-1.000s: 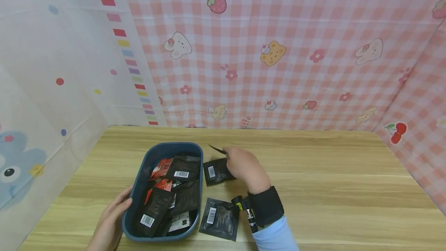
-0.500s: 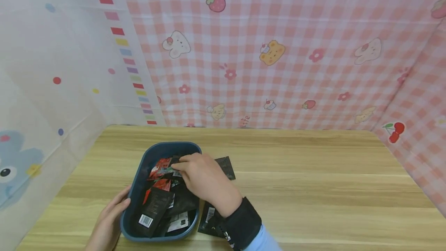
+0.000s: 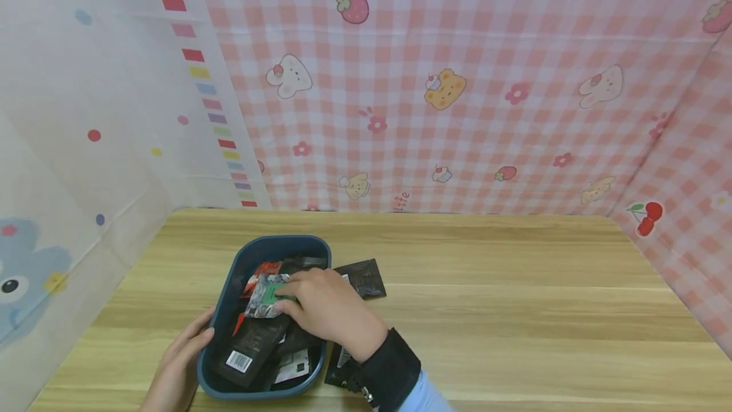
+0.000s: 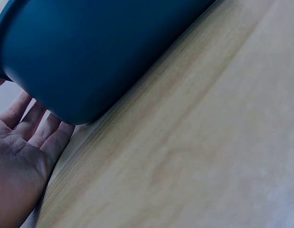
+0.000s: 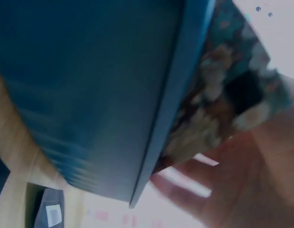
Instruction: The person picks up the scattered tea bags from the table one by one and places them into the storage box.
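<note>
A dark blue plastic bin (image 3: 257, 394) stands on the table, holding several black sachets (image 3: 251, 336) and a red one (image 3: 264, 269). My right hand (image 3: 328, 304) reaches over the bin's right side, pinching a grey-and-green patterned sachet (image 3: 258, 304) between thumb and fingers above the others. In the right wrist view this patterned sachet (image 5: 211, 95) shows just past the bin's rim. My left hand (image 3: 180, 358) rests against the bin's left side. The left wrist view has its fingers extended (image 4: 52, 130) touching the bin's outer wall (image 4: 94, 52).
On the wooden table (image 3: 515, 310), a black sachet (image 3: 366, 277) lies right of the bin. Another black sachet (image 3: 337, 370) lies nearer, partly hidden under my right wrist. A pink checked cloth (image 3: 400, 94) hangs behind the table.
My right hand let go of a black sachet beside the bin, moved left over the bin and picked up the patterned sachet. The left hand has stayed at the bin's side.
</note>
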Demonstrator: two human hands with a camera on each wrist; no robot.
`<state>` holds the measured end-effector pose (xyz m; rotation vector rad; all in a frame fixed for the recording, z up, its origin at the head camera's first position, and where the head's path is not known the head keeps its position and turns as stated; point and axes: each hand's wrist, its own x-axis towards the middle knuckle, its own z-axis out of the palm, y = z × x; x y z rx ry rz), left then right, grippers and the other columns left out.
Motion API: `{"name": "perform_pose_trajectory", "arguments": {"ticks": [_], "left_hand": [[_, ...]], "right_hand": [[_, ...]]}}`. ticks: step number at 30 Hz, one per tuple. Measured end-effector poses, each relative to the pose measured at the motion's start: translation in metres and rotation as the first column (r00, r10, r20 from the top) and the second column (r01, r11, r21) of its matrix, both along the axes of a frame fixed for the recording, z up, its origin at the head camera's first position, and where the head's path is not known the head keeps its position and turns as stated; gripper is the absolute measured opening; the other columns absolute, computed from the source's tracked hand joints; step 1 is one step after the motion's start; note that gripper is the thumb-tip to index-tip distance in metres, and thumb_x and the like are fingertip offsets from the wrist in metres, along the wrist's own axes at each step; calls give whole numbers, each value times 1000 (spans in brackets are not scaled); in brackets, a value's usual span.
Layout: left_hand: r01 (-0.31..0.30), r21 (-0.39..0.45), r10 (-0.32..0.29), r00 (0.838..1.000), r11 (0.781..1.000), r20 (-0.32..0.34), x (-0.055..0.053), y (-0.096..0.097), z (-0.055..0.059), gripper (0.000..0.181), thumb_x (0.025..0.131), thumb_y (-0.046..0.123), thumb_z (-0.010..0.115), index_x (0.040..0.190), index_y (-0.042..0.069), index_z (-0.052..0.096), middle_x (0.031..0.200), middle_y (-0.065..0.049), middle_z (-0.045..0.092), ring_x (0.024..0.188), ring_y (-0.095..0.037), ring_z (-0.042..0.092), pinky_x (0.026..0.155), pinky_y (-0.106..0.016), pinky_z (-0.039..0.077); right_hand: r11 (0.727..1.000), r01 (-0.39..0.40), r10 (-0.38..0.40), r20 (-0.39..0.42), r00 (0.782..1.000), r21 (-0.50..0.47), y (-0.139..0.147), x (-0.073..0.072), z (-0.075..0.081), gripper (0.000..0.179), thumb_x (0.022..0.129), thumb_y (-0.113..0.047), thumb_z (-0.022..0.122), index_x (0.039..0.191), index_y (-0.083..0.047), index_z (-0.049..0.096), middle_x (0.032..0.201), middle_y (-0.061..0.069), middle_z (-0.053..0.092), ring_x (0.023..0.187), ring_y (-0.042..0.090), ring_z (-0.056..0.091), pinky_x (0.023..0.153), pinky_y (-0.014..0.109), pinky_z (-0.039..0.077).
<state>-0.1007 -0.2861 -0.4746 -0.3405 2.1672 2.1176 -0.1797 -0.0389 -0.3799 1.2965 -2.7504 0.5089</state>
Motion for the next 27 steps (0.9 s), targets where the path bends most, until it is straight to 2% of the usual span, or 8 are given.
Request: {"name": "perform_pose_trajectory", "arguments": {"ticks": [6, 9, 12, 15, 18, 20, 24, 27], "left_hand": [[-16, -17, 17, 998, 1000, 66, -1, 2, 3, 63, 99, 39, 37, 151, 9, 17, 147, -3, 26, 103, 20, 41, 107, -40, 28], [-18, -1, 18, 997, 1000, 74, -1, 3, 4, 65, 99, 40, 37, 151, 7, 15, 152, -11, 19, 128, -3, 36, 112, -54, 20], [-21, 14, 20, 997, 1000, 71, -2, 3, 5, 66, 99, 39, 38, 151, 6, 14, 154, -15, 15, 140, -29, 16, 114, -59, 13], [-23, 18, 22, 998, 1000, 52, -2, 2, 3, 64, 100, 38, 37, 151, 7, 16, 149, -6, 24, 136, -14, 28, 113, -57, 15], [-18, 9, 18, 999, 1000, 30, -1, 1, 0, 61, 100, 37, 37, 150, 8, 18, 142, 4, 31, 114, 12, 39, 112, -54, 19], [-14, 17, 14, 1000, 1000, 25, -1, 0, 0, 62, 100, 38, 37, 150, 8, 18, 141, 5, 31, 104, 18, 39, 112, -58, 16], [-16, 26, 15, 999, 1000, 38, -1, 3, 3, 63, 100, 38, 37, 150, 7, 16, 149, -8, 22, 124, 0, 34, 113, -63, 11], [-14, 28, 12, 998, 1000, 65, -1, 5, 8, 66, 99, 39, 38, 151, 5, 14, 156, -16, 13, 141, -25, 17, 113, -64, 7]], "right_hand": [[995, 72, -71, 10, 997, -65, 8, -13, 1, 33, 97, -26, 48, 126, -18, 61, 128, 3, 64, 115, 17, 58, 96, 33, 50], [983, 162, -156, 70, 985, -86, 17, -20, 2, 32, 98, -17, 46, 126, -16, 60, 125, 4, 66, 108, 17, 61, 91, 35, 52], [966, 253, -244, 124, 962, -61, 27, -27, 0, 32, 96, -10, 44, 123, -13, 61, 122, 5, 67, 101, 18, 63, 87, 37, 53], [948, 317, -313, 176, 933, 3, 37, -32, -4, 34, 93, -8, 45, 123, -10, 60, 121, 8, 67, 96, 22, 63, 86, 41, 53], [935, 352, -351, 211, 912, 34, 45, -37, -10, 35, 92, -10, 50, 126, -7, 58, 122, 12, 66, 101, 26, 62, 88, 44, 52], [929, 368, -367, 221, 904, 36, 49, -40, -15, 37, 90, -12, 55, 126, -6, 57, 123, 14, 66, 106, 28, 60, 90, 46, 51], [928, 371, -364, 285, 887, 29, 55, -45, -25, 53, 77, -13, 72, 127, -4, 57, 120, 17, 66, 105, 30, 59, 90, 48, 49], [931, 362, -353, 338, 872, 39, 60, -48, -34, 70, 64, -13, 82, 129, -5, 56, 126, 17, 63, 109, 33, 56, 94, 51, 45]]}}
